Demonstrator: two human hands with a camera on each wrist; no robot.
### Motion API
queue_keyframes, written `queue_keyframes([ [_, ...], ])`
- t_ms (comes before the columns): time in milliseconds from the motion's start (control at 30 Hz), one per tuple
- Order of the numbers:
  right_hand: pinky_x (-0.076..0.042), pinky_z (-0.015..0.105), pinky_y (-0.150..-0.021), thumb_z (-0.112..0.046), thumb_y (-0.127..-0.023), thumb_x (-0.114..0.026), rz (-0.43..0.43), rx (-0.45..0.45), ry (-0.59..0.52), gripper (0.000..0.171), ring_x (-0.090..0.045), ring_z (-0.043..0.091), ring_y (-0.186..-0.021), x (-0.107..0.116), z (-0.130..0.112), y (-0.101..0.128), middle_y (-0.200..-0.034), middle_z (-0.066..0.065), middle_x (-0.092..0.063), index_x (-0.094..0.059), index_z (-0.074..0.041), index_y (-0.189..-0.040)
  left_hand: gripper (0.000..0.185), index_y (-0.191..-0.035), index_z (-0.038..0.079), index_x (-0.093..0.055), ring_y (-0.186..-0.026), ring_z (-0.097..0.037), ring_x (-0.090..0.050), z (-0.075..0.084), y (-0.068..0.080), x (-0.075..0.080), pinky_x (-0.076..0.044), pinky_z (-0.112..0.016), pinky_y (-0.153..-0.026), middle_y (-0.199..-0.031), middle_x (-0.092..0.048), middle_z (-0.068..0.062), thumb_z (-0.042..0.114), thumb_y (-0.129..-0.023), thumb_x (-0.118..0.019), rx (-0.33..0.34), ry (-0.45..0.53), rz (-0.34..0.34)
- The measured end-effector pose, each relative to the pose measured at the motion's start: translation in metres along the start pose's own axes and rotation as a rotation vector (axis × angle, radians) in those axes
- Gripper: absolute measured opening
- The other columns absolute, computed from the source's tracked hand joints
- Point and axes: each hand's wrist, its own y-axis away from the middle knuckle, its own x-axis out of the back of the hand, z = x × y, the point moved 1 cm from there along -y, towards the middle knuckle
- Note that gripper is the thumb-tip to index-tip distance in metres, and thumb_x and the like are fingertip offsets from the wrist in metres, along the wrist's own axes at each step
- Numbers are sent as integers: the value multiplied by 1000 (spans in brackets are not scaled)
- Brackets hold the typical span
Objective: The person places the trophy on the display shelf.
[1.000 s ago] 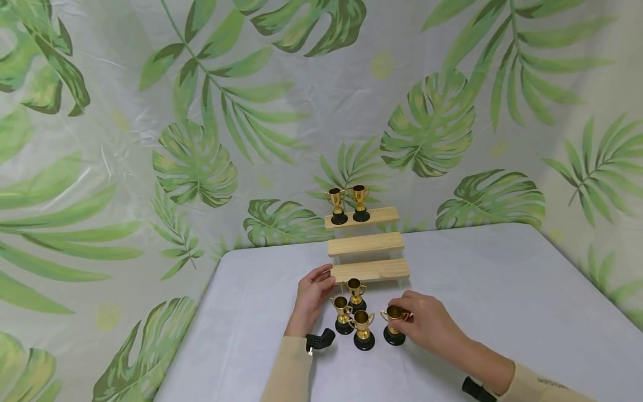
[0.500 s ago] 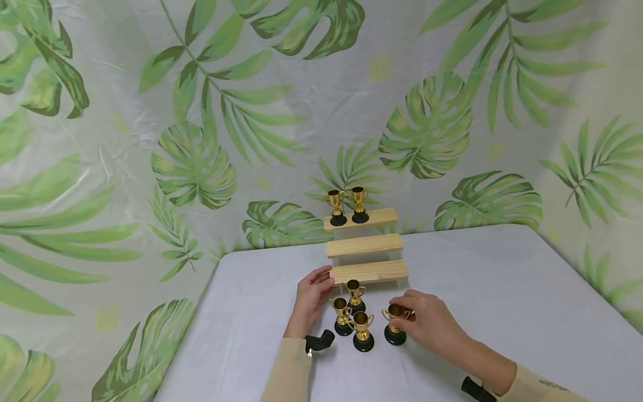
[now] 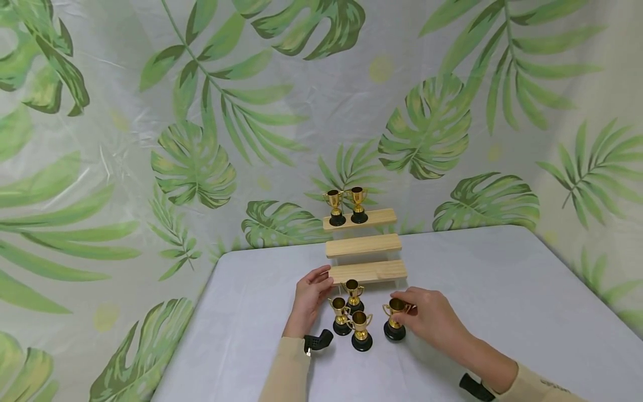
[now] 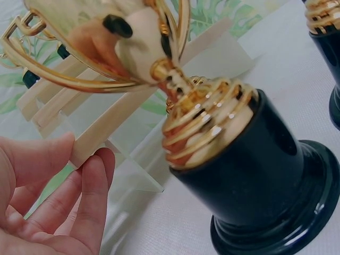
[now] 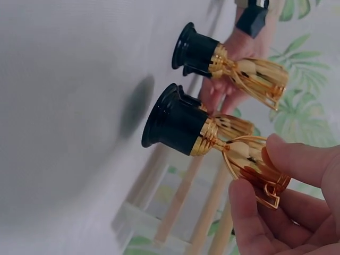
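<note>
My right hand (image 3: 434,314) pinches a small gold trophy cup (image 3: 394,330) by its bowl and handle. In the right wrist view, the black base of this held trophy (image 5: 178,121) hangs apart from its shadow on the cloth. My left hand (image 3: 310,293) pinches the left end of the bottom board (image 3: 369,272) of a three-step wooden display stand, thumb on one face and fingers behind. Between the hands stand three more trophies: one by the stand (image 3: 354,296), one at left (image 3: 341,317) and one in front (image 3: 361,333).
Two trophies, one at left (image 3: 335,207) and one beside it (image 3: 358,205), stand on the left part of the stand's top board (image 3: 383,216). The middle board (image 3: 364,245) is bare wood. A white cloth (image 3: 482,279) covers the table, with a leaf-print curtain (image 3: 281,156) behind.
The trophy in my right hand has risen slightly. My left hand keeps its hold on the bottom board, and the other trophies stay put.
</note>
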Motion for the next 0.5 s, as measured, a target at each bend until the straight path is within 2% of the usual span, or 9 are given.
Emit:
queue_keyframes([
  [233, -52, 20, -58, -16, -74, -91, 36, -10, -5, 43, -60, 0, -68, 7, 0, -3, -83, -9, -70, -76, -4, -112, 45, -133, -1, -63, -98, -19, -69, 0, 0, -1, -57, -34, -87, -123, -66, -17, -4, -88, -73, 3, -6, -1],
  [500, -54, 19, -60, -15, -74, -90, 71, -4, -13, 45, -63, 1, -69, 16, -1, -6, -88, -5, -74, -75, -3, -115, 45, -133, -2, -62, -99, -20, -68, 0, -1, 0, -57, -32, -85, -125, -65, -20, -5, -89, -71, 10, -1, 5],
])
